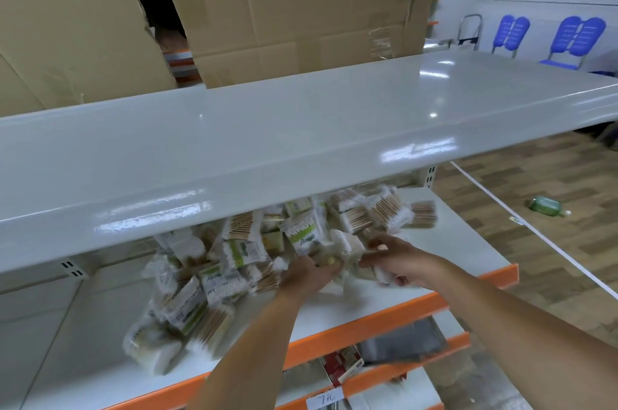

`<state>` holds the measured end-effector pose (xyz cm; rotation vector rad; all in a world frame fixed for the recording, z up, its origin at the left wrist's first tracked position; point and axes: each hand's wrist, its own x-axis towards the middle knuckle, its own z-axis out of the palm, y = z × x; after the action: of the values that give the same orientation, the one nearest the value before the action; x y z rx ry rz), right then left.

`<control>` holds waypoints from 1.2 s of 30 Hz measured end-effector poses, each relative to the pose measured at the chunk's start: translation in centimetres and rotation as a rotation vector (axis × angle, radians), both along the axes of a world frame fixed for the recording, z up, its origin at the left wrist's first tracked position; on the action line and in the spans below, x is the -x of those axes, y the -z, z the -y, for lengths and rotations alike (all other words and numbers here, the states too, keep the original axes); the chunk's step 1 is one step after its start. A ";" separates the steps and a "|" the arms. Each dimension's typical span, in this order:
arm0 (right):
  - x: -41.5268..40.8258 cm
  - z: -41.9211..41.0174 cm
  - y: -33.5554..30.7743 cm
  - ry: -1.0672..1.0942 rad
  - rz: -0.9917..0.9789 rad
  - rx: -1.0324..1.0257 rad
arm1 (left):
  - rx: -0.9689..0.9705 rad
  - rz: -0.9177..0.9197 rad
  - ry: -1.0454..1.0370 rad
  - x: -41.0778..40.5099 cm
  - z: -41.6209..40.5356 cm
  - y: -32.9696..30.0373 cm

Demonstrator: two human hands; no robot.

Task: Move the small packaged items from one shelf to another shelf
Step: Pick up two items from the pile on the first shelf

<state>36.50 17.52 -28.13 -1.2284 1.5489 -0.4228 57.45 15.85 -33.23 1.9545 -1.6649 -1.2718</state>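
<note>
**Gathering packs from the middle shelf**

Lowest in the frame, both forearms reach up from the bottom edge toward the heap at centre. The left hand [309, 275] curls its fingers round a pack at the heap's near edge; the right hand [398, 262] pinches another pack, though blur makes the exact hold uncertain. To do this well, I would take only a few at a time and close the fingers across the stiff middle of each pack, since the film looks slippery and the loose ends would likely slide.

The packs [234, 262] lie jumbled on the middle shelf [444, 252], from lower left to centre right: small clear crinkly pouches of wooden-stemmed cotton swabs, some with green-and-white labels. That shelf is smooth white with an orange front lip.

Above, across the middle of the frame, the top shelf [301, 128] is glossy and bare. Behind it, at the top, stands taped cardboard [301, 8].
</note>
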 end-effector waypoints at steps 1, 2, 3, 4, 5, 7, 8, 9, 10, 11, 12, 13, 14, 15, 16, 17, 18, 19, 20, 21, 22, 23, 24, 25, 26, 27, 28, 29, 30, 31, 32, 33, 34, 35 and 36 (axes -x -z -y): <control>0.1 0.0 -0.1 0.002 -0.044 0.041 | 0.016 -0.036 -0.007 0.0 0.0 0.1; 0.2 0.1 -0.2 0.012 -0.092 0.081 | 0.011 -0.075 -0.027 0.0 -0.1 0.2; 0.3 0.1 -0.3 0.031 -0.115 0.110 | 0.003 -0.104 -0.054 -0.1 -0.1 0.3; 0.5 0.2 -0.4 0.054 -0.100 0.128 | -0.002 -0.126 -0.083 -0.1 -0.2 0.3; 0.7 0.3 -0.3 0.075 -0.065 0.141 | -0.008 -0.162 -0.108 -0.3 -0.4 0.4; 0.9 0.3 -0.4 0.089 -0.035 0.162 | -0.029 -0.252 -0.150 -0.8 -0.9 0.3; 0.7 0.3 -0.6 0.079 -0.046 0.173 | -0.040 -0.267 -0.170 -1.2 -1.2 0.0; 0.5 0.2 -0.8 0.060 -0.057 0.188 | -0.052 -0.259 -0.185 -1.5 -1.6 -0.3; 0.3 0.2 -1.0 0.039 -0.062 0.202 | -0.066 -0.239 -0.192 -1.9 -1.9 -0.6; -0.1 0.2 -1.1 0.023 -0.061 0.208 | -0.074 -0.221 -0.197 -2.3 -2.3 -1.0; -0.4 0.2 -1.1 0.012 -0.055 0.210 | -0.073 -0.209 -0.204 -2.6 -2.6 -1.3; -0.8 0.1 -1.3 0.003 -0.039 0.208 | -0.066 -0.208 -0.211 -2.9 -2.9 -1.6; -1.2 0.0 -1.4 -0.012 -0.016 0.204 | -0.055 -0.216 -0.218 -3.1 -3.2 -2.0; -1.7 0.0 -1.5 -0.033 0.005 0.198 | -0.035 -0.231 -0.229 -3.4 -3.5 -2.3; -2.1 0.1 -1.5 -0.058 0.017 0.194 | -0.006 -0.244 -0.247 -3.7 -3.8 -2.6; -2.6 0.2 -1.5 -0.076 0.023 0.193 | 0.023 -0.254 -0.269 -4.1 -4.1 -2.9; -3.1 0.2 -1.4 -0.095 0.023 0.202 | 0.048 -0.263 -0.291 -4.5 -4.4 -3.2; -3.7 0.2 -1.4 -0.117 0.018 0.223 | 0.071 -0.272 -0.310 -4.9 -4.8 -3.5; -4.3 0.3 -1.3 -0.146 0.009 0.252 | 0.091 -0.282 -0.325 -5.4 -5.2 -3.7; -4.9 0.3 -1.4 -0.174 0.005 0.273 | 0.109 -0.290 -0.341 -5.8 -5.6 -3.9; -5.5 0.3 -1.4 -0.198 0.011 0.280 | 0.131 -0.299 -0.364 -6.3 -6.0 -4.1; -6.1 0.2 -1.5 -0.215 0.025 0.278 | 0.151 -0.314 -0.392 -6.9 -6.5 -4.3; -6.6 0.3 -1.4 -0.232 0.038 0.274 | 0.162 -0.335 -0.414 -7.4 -7.0 -4.5; -7.3 0.3 -1.4 -0.249 0.045 0.270 | 0.162 -0.360 -0.425 -8.0 -7.5 -4.7; -8.0 0.4 -1.4 -0.268 0.048 0.270 | 0.161 -0.376 -0.435 -8.6 -8.1 -4.8; -8.7 0.5 -1.4 -0.285 0.052 0.274 | 0.166 -0.383 -0.456 -9.2 -8.7 -4.9; -9.6 0.5 -1.4 -0.300 0.064 0.279 | 0.181 -0.387 -0.486 -9.8 -9.4 -5.0; -10.5 0.4 -1.6 -0.314 0.083 0.285 | 0.200 -0.392 -0.519 -10.4 -10.1 -5.2; -11.4 0.4 -1.8 -0.332 0.094 0.294 | 0.215 -0.391 -0.546 -11.0 -10.6 -5.3; -12.3 0.4 -2.1 -0.353 0.097 0.304 | 0.226 -0.382 -0.570 -11.6 -11.1 -5.5; -13.3 0.4 -2.5 -0.376 0.089 0.314 | 0.236 -0.369 -0.592 -12.3 -11.6 -5.7; -14.3 0.4 -2.8 -0.402 0.081 0.327 | 0.246 -0.360 -0.613 -12.9 -11.9 -6.0; -15.3 0.4 -3.1 -0.428 0.072 0.342 | 0.258 -0.344 -0.631 -13.6 -12.3 -6.3; -16.3 0.3 -3.4 -0.448 0.076 0.351 | 0.270 -0.319 -0.646 -14.3 -12.6 -6.4; -17.3 0.2 -3.5 -0.464 0.090 0.350 | 0.281 -0.296 -0.662 -15.1 -13.0 -6.6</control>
<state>53.77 17.34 -24.62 -1.7617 1.0919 -0.4454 72.51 28.82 -26.67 1.8059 -0.8796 -0.9448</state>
